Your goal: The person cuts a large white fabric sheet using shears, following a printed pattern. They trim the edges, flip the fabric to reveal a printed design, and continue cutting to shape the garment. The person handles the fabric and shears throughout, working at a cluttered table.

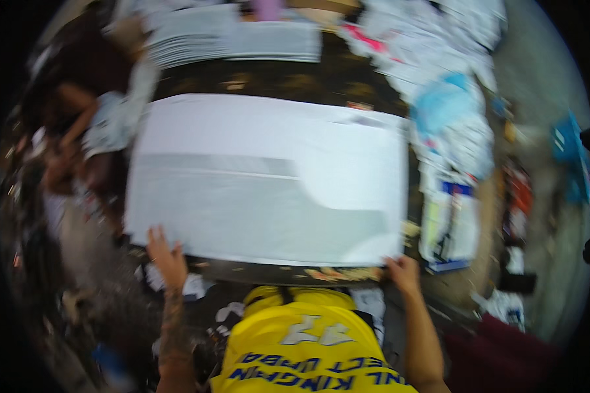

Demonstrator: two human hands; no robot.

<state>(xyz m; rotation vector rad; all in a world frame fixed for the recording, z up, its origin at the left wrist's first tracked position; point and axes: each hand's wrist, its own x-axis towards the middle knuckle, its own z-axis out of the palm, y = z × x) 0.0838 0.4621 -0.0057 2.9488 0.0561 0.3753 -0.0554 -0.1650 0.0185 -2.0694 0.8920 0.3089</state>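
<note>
A large white sheet (242,196) lies across the dark table in front of me, broad grey panels showing on it. Whether it is paper or plastic I cannot tell. At its near left corner my left hand (167,257) rests with fingers spread, the tips on or just at the edge. My right hand (403,272) pinches the near right corner between thumb and fingers. The sheet's far right corner looks slightly creased.
Stacked grey-white sheets (193,36) lie at the table's far side. A heap of crumpled white and blue plastic (446,108) covers the right side, with a flat printed packet (449,226) nearer me. Another person's arm (78,111) is at the left, beside the dark table (242,78).
</note>
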